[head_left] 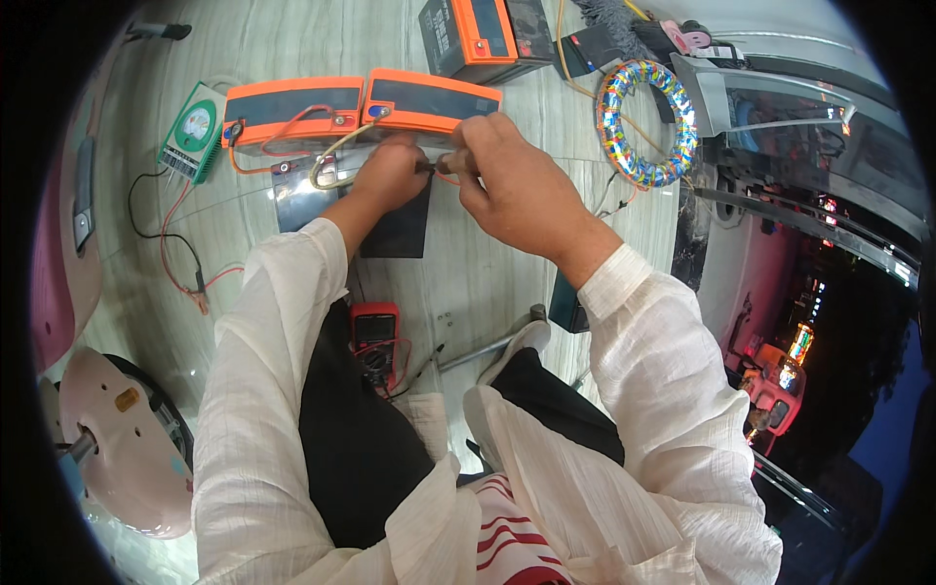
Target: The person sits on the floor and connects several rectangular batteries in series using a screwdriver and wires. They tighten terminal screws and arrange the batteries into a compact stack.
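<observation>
My left hand [392, 174] and my right hand [522, 185] meet close together in front of two orange-topped batteries [292, 100] [434, 99]. Fingers are pinched on both; a small dark piece and a bit of red wire show between them, too small to name. A pale yellow cable [320, 168] loops from the right battery's terminal toward my left hand. Below the hands lies a black battery or box [395, 234], partly covered by my left hand and forearm. An orange wire [249, 170] hangs from the left battery's terminal, and a red wire [283, 132] runs from its other end.
A green-cased meter with a dial [198, 127] and clip leads [200, 292] stands left. A red multimeter [375, 331] lies by my legs. Another orange-and-black battery [478, 44] is at the back. A coil in multicoloured wrap [610, 122] sits right, near a glass door [780, 107]. Pink scooter parts [127, 439] flank the left.
</observation>
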Motion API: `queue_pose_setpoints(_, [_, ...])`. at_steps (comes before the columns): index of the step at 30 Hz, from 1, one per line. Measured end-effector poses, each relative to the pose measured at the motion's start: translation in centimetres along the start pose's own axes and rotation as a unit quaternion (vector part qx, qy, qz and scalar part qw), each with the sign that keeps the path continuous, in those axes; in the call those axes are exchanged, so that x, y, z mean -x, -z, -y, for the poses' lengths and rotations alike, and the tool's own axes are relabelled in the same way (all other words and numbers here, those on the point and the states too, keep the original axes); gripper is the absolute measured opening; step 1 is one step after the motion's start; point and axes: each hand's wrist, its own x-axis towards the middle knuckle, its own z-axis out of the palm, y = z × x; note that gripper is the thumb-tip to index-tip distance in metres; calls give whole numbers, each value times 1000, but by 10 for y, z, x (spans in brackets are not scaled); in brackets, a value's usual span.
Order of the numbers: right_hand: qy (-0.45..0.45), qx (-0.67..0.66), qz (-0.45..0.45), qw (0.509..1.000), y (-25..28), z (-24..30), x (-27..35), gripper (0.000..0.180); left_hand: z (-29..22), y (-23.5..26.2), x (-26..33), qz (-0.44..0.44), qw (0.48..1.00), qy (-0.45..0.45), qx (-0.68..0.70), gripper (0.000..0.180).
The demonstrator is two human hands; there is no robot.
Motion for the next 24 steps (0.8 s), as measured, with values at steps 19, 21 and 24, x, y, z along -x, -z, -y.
queue_pose_setpoints(19, [-91, 69, 106, 988, 9, 8, -9, 36, -3, 2, 2, 13, 999, 36, -9, 18])
queue_pose_setpoints(21, [-98, 66, 102, 988, 10, 12, -10, 33, -3, 1, 1, 13, 999, 39, -18, 19])
queue_pose_setpoints(24, [-10, 5, -6, 1000, 3, 4, -1, 28, -3, 1, -1, 20, 999, 36, -22, 19])
